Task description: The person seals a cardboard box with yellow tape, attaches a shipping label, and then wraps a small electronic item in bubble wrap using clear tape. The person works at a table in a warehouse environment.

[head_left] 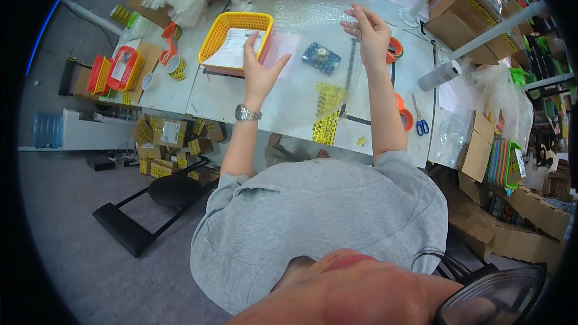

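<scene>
My left hand (262,77), a metal watch at its wrist, is open with thumb and fingers apart. It hovers at the near right corner of a yellow basket (211,45) that holds a white printed sheet (236,47). My right hand (373,35) is raised over the right side of the table, its fingers curled together at the edge of a clear sheet of bubble wrap (307,9); the exact grip is hard to see. Between the hands lies a small dark blue patterned packet (321,59) with a pale round spot on it.
Orange tape dispensers (394,50) and blue-handled scissors (421,125) lie right of my right arm, near a grey-white cylinder (439,76). Yellow-black tape (326,126) marks the front edge. Red and yellow baskets (125,67) stand left; cardboard boxes (466,12) stand right.
</scene>
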The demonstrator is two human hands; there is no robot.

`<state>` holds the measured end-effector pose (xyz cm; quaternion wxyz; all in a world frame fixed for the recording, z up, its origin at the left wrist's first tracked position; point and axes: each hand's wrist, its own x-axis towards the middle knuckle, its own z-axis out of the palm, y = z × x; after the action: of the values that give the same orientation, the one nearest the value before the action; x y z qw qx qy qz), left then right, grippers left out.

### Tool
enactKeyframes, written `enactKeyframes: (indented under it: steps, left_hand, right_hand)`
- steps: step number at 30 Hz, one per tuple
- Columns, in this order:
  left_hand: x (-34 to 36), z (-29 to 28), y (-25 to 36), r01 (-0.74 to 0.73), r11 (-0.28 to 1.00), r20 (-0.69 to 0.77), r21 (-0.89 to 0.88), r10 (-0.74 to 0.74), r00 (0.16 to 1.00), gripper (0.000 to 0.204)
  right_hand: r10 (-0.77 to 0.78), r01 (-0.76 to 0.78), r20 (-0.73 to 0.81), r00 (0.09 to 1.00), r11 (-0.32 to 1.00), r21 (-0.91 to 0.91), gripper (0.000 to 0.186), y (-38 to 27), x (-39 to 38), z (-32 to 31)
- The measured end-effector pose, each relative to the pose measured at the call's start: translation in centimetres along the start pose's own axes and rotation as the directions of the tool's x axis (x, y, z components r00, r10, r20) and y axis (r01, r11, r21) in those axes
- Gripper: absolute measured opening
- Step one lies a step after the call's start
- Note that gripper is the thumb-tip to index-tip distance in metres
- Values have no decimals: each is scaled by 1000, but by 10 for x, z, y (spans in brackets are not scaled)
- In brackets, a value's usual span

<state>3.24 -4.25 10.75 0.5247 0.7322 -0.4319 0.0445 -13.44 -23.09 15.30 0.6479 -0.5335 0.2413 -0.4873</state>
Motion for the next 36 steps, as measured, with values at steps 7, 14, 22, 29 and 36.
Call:
enactKeyframes:
  steps: [7,14,22,29,36]
  left_hand:
    - [-2,25,75,51,533,102,-845,66,993,46]
    - [19,-2,59,430,528,427,-732,-136,894,28]
    - [31,-11,39,460,691,534,-557,-126,836,30]
    - [31,-5,26,444,667,506,-599,-114,855,27]
    - [24,0,13,464,668,549,-581,-98,830,21]
  right_hand:
    - [-186,145,555,811,983,116,37,-13,-73,40]
    - [-625,565,100,774,611,-555,78,-12,-26,5]
    - [-20,12,154,988,999,53,47,-13,12,-14]
    - [-32,19,129,991,995,102,24,-8,23,-8]
    - [-74,34,206,976,981,190,22,-13,26,-7]
